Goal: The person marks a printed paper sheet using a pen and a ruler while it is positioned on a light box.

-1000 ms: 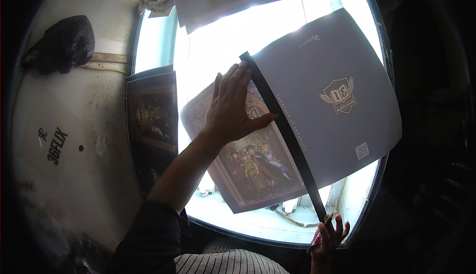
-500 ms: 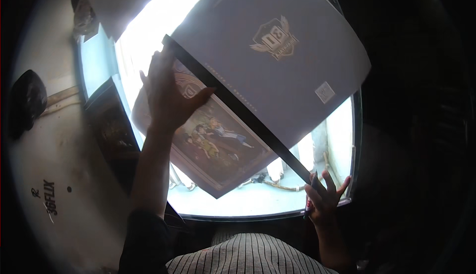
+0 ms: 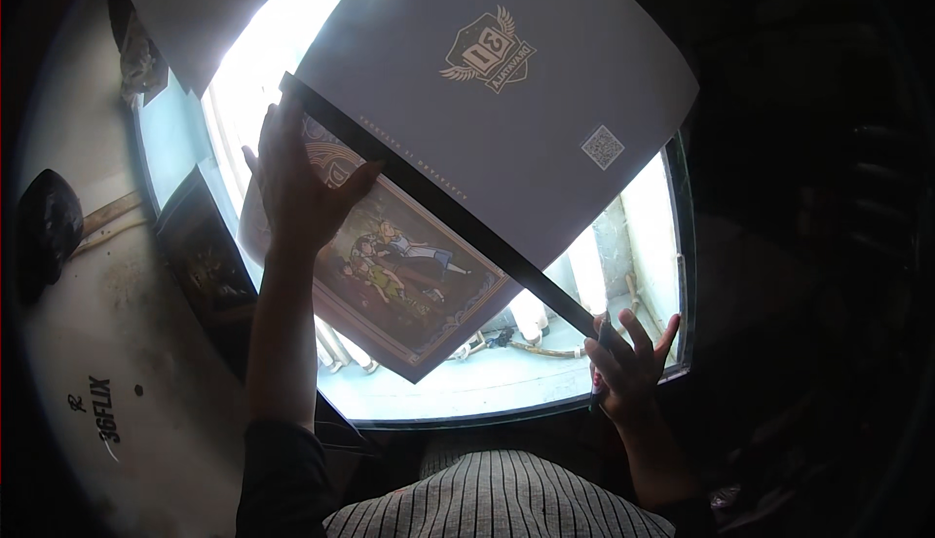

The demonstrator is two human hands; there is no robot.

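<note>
As view shifts, left hand (image 3: 300, 192) touching strip (image 3: 448, 211)

- A print workshop, by the look of it
- A glass-topped bench (image 3: 467, 394) lit from below, white tubes (image 3: 588, 273) under the glass
- A large printed sheet (image 3: 531, 158) on it, a black straightedge (image 3: 445, 209) across
- A dark printed sheet (image 3: 206, 254) at the bench's left edge

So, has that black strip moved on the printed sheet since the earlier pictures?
No, not visibly; the view itself has turned. Against the printed sheet, the black strip lies along the same row of lettering.
</note>
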